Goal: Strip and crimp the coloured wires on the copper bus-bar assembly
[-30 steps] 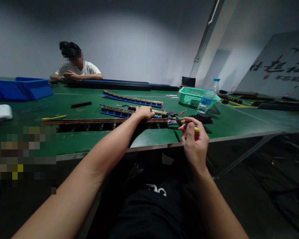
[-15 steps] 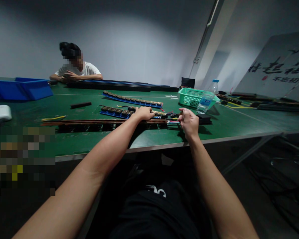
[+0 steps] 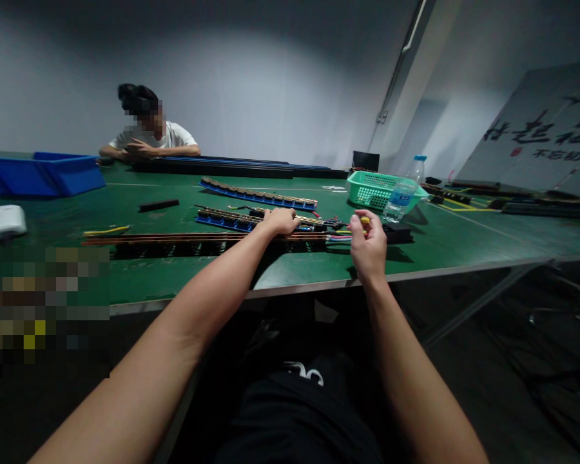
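Observation:
A long black strip [image 3: 212, 238] with copper-coloured rods along its top lies near the front edge of the green table. My left hand [image 3: 281, 221] is closed over the strip's right half, its fingertips hidden behind it. Coloured wires [image 3: 338, 238] come out of the strip's right end. Beside them, my right hand [image 3: 368, 245] is raised, fingers curled in a pinch, with something yellow, apparently a yellow wire [image 3: 365, 220], showing between them. Just behind the left hand lies a shorter blue-based strip [image 3: 222, 219]; another blue-based strip [image 3: 258, 193] is farther back.
A green basket [image 3: 365, 188] and a water bottle [image 3: 400, 200] stand right of centre. At left are a blue bin [image 3: 43, 177], a white device [image 3: 2, 222] and a small black bar [image 3: 158, 205]. Across the table sits a person [image 3: 149, 132] beside long dark bars [image 3: 232, 169].
My right hand has turned, its fingers rolling upward so that the yellow piece now shows. The left hand stays on the strip. The view has shifted slightly.

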Tool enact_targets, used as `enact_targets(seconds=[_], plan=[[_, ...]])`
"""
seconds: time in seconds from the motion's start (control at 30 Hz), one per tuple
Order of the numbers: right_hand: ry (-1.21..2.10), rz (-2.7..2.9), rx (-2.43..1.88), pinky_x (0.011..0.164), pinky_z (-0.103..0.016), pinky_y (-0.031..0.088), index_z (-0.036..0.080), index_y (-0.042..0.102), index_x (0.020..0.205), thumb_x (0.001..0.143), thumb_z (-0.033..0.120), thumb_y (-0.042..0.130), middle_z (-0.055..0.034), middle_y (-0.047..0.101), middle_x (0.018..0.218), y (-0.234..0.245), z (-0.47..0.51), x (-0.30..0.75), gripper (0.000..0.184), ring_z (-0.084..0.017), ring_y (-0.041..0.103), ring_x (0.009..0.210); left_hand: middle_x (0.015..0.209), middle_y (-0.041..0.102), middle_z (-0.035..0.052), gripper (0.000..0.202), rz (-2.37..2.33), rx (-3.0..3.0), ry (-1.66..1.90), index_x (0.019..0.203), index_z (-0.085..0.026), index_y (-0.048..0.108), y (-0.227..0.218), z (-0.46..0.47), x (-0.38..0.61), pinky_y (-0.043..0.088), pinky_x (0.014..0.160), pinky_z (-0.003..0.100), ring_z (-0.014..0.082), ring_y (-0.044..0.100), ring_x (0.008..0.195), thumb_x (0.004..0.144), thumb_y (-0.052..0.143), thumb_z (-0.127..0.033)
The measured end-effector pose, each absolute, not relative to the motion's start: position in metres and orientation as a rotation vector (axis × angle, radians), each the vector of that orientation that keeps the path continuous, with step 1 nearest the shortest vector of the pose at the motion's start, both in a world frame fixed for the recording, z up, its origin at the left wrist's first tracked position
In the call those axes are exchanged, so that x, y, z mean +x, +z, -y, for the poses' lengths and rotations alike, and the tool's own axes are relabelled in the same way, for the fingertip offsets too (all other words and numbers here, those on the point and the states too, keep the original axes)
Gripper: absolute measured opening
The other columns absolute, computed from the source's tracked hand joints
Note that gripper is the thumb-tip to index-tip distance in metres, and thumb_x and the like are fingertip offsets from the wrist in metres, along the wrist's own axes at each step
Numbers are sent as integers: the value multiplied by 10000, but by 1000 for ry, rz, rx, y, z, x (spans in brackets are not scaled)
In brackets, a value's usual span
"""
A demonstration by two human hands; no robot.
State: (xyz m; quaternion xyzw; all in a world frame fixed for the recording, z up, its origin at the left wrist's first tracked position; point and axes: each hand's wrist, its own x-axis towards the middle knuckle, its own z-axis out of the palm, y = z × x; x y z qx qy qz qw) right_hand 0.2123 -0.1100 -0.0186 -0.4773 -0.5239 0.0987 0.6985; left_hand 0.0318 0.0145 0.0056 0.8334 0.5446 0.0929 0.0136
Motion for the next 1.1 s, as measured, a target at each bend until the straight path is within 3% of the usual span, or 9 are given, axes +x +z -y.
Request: enact_targets(seconds=[0.1,0.27,0.37,0.57,0.73,0.9,1.0,1.1], plan=[[133,1316,-1034,553,-265,381,230,638,1155,875,502,615,-1,606,831,-14,137,196,391,-106,460,561,1319,669,94,430,-1708,2580,280,1222,-256,652,5,-15,32,386,1053,525,318,594,1221,998,310,-390],[509,1231,-791,403,-243,253,266,598,1156,894,589,556,7,596,809,-2,156,178,417,-62,338,436,1423,603,65,452,-1719,2465,464,1373,-283,556,6,-20,30,429,1042,450,279,565,1276,1014,284,-317],[684,1201,-751,368,-234,238,274,576,1130,889,641,521,21,582,807,1,150,174,443,-42,307,398,1423,604,61,462,-1782,2402,603,1407,-290,529,8,-24,24,446,1033,409,257,571,1273,993,323,-274],[841,1210,-699,359,-218,266,277,553,1107,846,680,560,44,582,810,-10,123,164,480,-30,340,387,1390,627,82,423,-1925,2325,455,1336,-290,585,7,-26,16,359,1111,522,295,531,1320,950,411,-289],[748,1286,-749,393,-223,255,247,595,1059,840,661,589,44,566,728,-25,110,149,469,-53,360,421,1343,655,108,386,-1927,2347,345,1258,-272,638,7,-25,16,371,1086,561,319,571,1264,939,419,-294],[512,1638,-881,495,-242,293,214,696,976,862,545,630,68,432,562,-26,117,141,356,-86,349,486,1418,600,102,426,-1884,2459,484,1348,-251,580,29,0,8,398,1073,524,322,534,1302,951,446,-333],[453,1860,-914,526,-244,315,210,724,980,849,487,665,82,400,501,-24,123,138,311,-89,353,482,1408,611,68,443,-1828,2509,599,1362,-262,576,45,42,-10,416,1080,457,300,533,1305,974,435,-424],[448,1849,-920,522,-241,324,227,712,998,864,491,649,59,493,568,-25,124,136,302,-95,393,503,1413,609,-2,466,-1835,2492,878,1379,-309,565,45,103,-50,420,1097,387,263,511,1335,969,432,-486]])
